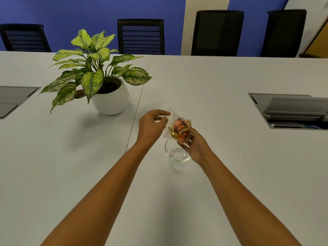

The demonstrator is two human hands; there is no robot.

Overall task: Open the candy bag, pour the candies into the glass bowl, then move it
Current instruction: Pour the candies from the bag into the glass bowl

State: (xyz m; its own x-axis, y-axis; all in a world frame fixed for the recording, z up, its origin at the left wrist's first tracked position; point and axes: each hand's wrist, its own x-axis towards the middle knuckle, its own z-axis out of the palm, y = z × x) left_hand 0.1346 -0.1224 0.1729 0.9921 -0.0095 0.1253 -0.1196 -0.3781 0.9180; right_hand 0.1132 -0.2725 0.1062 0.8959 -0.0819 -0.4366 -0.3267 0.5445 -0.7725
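Observation:
A clear plastic candy bag (174, 124) full of orange and gold wrapped candies (181, 129) is held in the air just above the far rim of a small glass bowl (176, 154). My right hand (194, 144) cups the bag's filled lower part from below. My left hand (150, 124) pinches the bag's upper edge between thumb and fingers. The bowl stands on the white table (230, 174) with nothing visible inside it; my right hand covers part of its right rim.
A potted plant in a white pot (111, 98) stands to the far left of the bowl. Recessed cable boxes (291, 110) (12, 100) sit in the table at right and left. Black chairs (141, 36) line the far edge.

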